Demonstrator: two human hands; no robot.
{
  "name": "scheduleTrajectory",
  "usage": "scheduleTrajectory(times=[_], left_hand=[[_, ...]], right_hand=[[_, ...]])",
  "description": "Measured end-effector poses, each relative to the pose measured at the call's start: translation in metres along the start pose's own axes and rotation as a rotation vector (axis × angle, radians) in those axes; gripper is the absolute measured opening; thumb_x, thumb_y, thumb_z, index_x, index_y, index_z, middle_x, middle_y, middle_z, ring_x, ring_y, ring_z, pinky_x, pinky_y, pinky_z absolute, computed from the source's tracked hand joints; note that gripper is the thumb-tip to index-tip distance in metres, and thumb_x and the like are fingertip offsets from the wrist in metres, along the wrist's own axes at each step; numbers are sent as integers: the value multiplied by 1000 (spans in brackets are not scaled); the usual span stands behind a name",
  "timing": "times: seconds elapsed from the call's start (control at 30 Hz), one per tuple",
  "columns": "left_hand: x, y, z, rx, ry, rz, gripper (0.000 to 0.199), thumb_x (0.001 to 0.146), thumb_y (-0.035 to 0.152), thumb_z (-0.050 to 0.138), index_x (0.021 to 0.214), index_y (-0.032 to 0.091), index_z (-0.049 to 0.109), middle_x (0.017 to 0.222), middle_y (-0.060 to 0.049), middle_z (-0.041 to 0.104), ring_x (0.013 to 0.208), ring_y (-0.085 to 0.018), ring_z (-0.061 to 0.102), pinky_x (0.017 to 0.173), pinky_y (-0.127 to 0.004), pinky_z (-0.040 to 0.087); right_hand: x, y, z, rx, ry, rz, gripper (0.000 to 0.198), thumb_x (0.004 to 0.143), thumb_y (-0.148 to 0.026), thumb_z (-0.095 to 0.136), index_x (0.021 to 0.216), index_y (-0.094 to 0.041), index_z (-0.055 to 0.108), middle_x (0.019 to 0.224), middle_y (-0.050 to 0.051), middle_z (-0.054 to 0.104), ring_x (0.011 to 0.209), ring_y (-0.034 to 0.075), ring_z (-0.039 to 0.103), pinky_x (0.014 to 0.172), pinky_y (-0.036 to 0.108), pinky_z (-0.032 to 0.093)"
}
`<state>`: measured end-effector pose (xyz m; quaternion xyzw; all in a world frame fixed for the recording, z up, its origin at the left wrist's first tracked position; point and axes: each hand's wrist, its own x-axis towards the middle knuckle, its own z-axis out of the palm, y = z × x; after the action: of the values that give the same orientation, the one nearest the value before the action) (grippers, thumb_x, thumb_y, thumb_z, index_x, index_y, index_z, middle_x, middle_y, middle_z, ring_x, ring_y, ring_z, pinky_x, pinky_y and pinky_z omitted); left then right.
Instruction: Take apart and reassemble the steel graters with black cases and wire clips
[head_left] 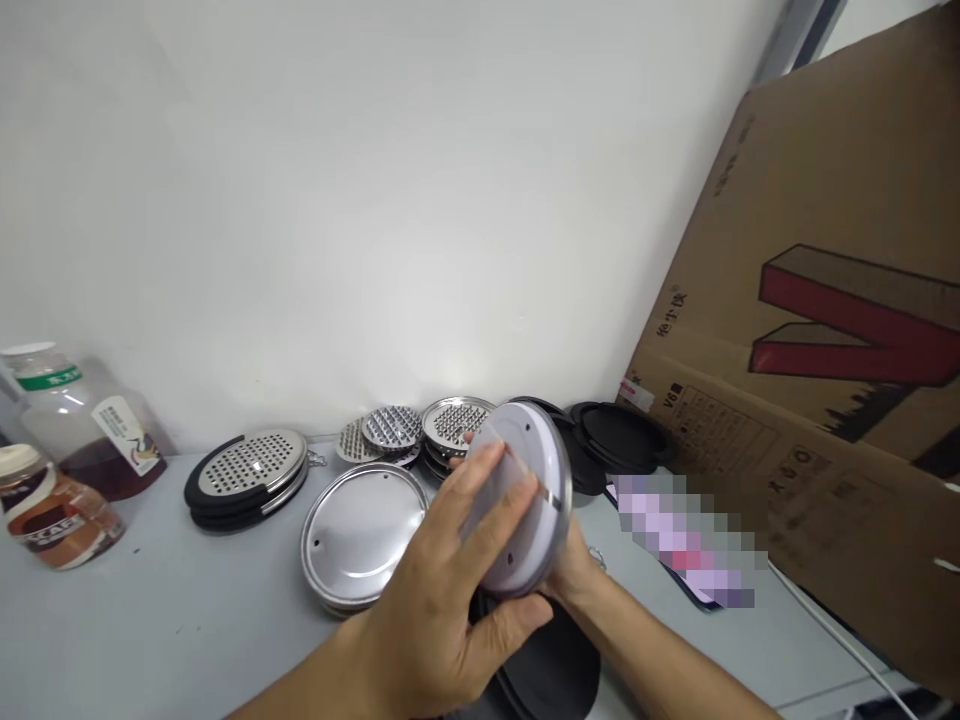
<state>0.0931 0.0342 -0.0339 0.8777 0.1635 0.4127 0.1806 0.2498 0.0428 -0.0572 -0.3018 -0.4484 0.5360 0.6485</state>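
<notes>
A round pale lid (517, 560) with small holes and a shiny metal rim is held up, tilted, between my hands. My left hand (442, 580) lies across its face, fingers on the surface and thumb at the lower edge. My right hand (571, 565) grips it from behind, its fingers mostly hidden. Directly left lie stacked silver metal lids (364, 540) with small holes. Below the hands are black round pieces (555, 660), partly covered. Behind are perforated grater discs (394, 428) and a grater plate (457, 420) with a metal rim.
A black-rimmed round grater (255, 465) lies on the left of the grey table (187, 640). Two bottles, a large jug (82, 430) and a smaller coffee bottle (56, 515), stand far left. Black round covers (622, 435), a phone (675, 545) and a big cardboard box (825, 420) are right.
</notes>
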Motion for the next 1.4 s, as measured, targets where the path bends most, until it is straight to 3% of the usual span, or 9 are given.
scheduleTrajectory(times=[0.17,0.4,0.57,0.7,0.93,1.03,1.17,1.33,1.4], left_hand=[[-6,-9,-4,130,-100,33,73,91,34,59,153,33,21,162,-4,15,148,-37,9,118,-63,12],[-24,-11,-1,113,-102,-67,71,91,36,59,152,37,22,163,-1,11,148,-37,8,117,-65,14],[-26,-13,-4,109,-157,-72,72,89,37,62,151,35,26,163,-1,12,149,-37,5,117,-64,15],[-28,-15,0,39,13,-139,69,88,51,61,148,34,33,160,-3,22,147,-34,17,119,-57,19],[-26,-12,-1,-186,155,-222,55,89,42,62,141,29,49,153,-5,39,142,-31,31,119,-47,24],[-18,-15,-9,-568,390,-457,44,96,45,48,136,27,54,145,-6,51,137,-29,40,117,-46,30],[-4,-36,-34,-1117,740,-729,53,97,55,37,130,19,58,133,-11,61,125,-29,55,101,-45,49],[-7,-73,-72,-926,881,-976,30,90,20,54,119,15,62,112,-12,70,93,-22,70,75,-33,61],[-15,-82,-87,-831,904,-1001,39,82,8,61,119,17,61,106,-9,71,84,-17,70,67,-25,59]], right_hand=[[-4,-13,-2,320,-227,197,75,71,-82,53,117,-24,68,127,10,65,135,33,43,113,52,29],[-9,-7,0,351,-260,293,75,67,-80,61,112,-21,70,118,13,70,129,34,50,112,53,31],[-13,-1,2,313,-198,243,70,68,-77,63,110,-22,71,115,13,71,127,34,52,111,53,33],[-19,7,7,282,-173,156,58,68,-70,70,105,-25,73,116,10,71,128,33,51,112,50,33],[-19,9,7,326,-131,185,48,67,-64,74,96,-26,76,102,8,76,125,33,54,111,51,34],[-13,4,7,405,-29,208,46,67,-64,74,93,-26,75,100,6,76,123,32,56,110,51,35],[-1,-6,6,540,73,292,46,77,-63,64,98,-23,74,102,7,75,119,31,59,106,50,41],[18,-10,-11,532,166,410,33,88,-41,56,108,-17,69,106,9,74,110,28,65,99,48,49],[29,-10,-23,430,269,348,27,86,-28,59,110,-17,67,104,7,74,104,24,68,96,43,54]])
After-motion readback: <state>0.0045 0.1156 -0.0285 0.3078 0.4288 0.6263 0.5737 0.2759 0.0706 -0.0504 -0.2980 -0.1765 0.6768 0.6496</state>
